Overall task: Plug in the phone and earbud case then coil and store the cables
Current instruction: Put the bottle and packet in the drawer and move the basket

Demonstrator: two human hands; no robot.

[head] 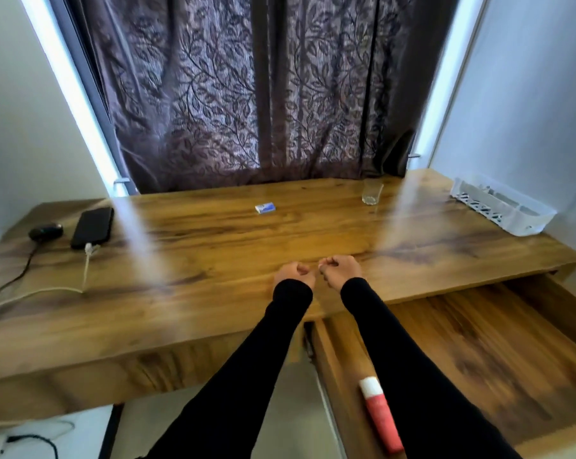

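Note:
A black phone [92,227] lies face down at the far left of the wooden desk [214,260], with a white cable [86,266] plugged into its near end and trailing off the left edge. Left of the phone sits a dark earbud case [45,231] with a black cable [18,276] running from it toward the left edge. My left hand [293,274] and my right hand [341,270] rest side by side near the desk's front middle, both curled into loose fists with nothing in them. Both are far to the right of the phone.
An open wooden drawer [478,352] juts out at the lower right, holding a red and white tube [379,414]. A small blue and white box [265,207], a clear glass [371,192] and a white plastic basket [505,207] stand toward the back. A curtain hangs behind.

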